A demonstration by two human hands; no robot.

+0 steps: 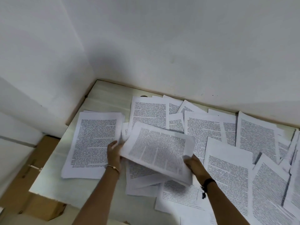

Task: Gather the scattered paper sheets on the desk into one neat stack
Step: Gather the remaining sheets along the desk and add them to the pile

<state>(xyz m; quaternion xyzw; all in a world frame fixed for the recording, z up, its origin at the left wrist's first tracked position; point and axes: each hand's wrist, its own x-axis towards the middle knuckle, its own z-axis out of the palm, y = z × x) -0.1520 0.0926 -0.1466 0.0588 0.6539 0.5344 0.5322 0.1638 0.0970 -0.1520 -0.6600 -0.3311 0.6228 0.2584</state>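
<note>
A stack of printed sheets lies on the left part of the desk, its edges roughly squared. Just right of it, both hands hold a small bundle of printed sheets lifted and tilted above the desk. My left hand grips the bundle's left edge, beside the stack's right edge. My right hand grips its lower right corner. Many loose printed sheets lie overlapping across the middle and right of the desk, some partly under the bundle.
White walls close the desk at the back and on the left. A brown wooden surface shows beyond the desk's left edge. The far left corner of the desk is bare. Sheets run off the frame at the right and bottom.
</note>
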